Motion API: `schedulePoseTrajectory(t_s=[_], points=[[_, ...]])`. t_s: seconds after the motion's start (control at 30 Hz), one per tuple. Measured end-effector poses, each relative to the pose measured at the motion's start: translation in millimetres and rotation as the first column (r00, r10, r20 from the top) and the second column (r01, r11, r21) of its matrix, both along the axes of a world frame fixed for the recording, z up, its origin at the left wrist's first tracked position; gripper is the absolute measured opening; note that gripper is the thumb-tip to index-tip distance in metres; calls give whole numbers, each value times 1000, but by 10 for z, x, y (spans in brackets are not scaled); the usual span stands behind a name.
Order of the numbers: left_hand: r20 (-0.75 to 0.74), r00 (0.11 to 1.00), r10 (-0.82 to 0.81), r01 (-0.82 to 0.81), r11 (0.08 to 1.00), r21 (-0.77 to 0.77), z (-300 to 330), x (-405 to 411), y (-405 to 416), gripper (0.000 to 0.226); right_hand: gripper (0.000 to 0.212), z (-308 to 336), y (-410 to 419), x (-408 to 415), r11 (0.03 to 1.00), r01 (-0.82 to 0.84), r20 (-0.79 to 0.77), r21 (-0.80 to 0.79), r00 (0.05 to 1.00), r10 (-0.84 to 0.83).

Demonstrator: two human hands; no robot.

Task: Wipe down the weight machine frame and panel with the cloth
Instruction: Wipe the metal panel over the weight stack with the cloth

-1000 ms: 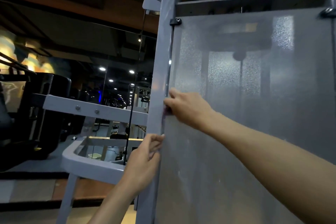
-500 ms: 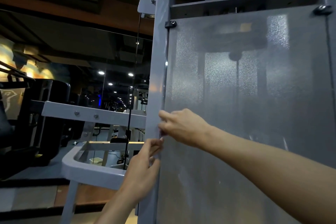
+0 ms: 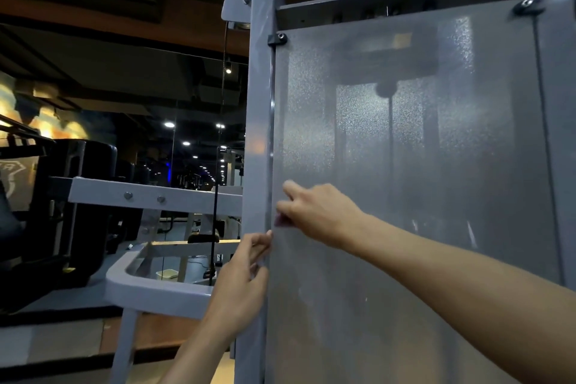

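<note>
No legible writing. Frosted panel [image 3: 420, 165] fills frame at 3 o'clock, grey upright [image 3: 260, 103] beside it. Right hand [image 3: 321, 215] pinches pink cloth [image 3: 282, 221] at panel edge. Left hand [image 3: 241, 284], fingers curled, grips upright at 6 o'clock.

Panel [image 3: 405, 165] above — seemingly unobstructed

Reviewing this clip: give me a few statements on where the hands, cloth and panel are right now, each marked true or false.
1. The right hand is at the left edge of the frosted panel. True.
2. The left hand is above the right hand. False: it is below, at the grey frame post.
3. A bit of pinkish cloth shows under the right hand's fingers. True.
4. The panel has been taken off the machine. False: it stands mounted, with a black clip at its upper left corner.
</note>
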State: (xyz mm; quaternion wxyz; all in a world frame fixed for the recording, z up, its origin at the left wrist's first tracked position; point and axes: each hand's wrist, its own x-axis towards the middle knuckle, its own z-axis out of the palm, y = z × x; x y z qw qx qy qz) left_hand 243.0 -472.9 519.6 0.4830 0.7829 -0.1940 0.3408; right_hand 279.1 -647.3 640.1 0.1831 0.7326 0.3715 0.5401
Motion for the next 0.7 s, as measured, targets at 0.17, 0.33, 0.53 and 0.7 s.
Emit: schedulePoseTrajectory(t_s=[0.17,0.33,0.53,0.7], points=[[-10,1000,-5,5,1000,5,-37,2,-16,52,30,318,77,19,977,-58,100,205,994,38],[-7,1000,11,-11,1000,25,-104,-10,-52,61,26,-253,100,67,997,-55,54,52,997,53],[-57,998,-28,24,998,-58,-228,-73,-59,53,25,168,161,90,996,-72,128,55,990,65],[-80,995,-62,50,988,-147,-330,-96,-42,46,25,157,213,77,990,-95,120,106,989,82]])
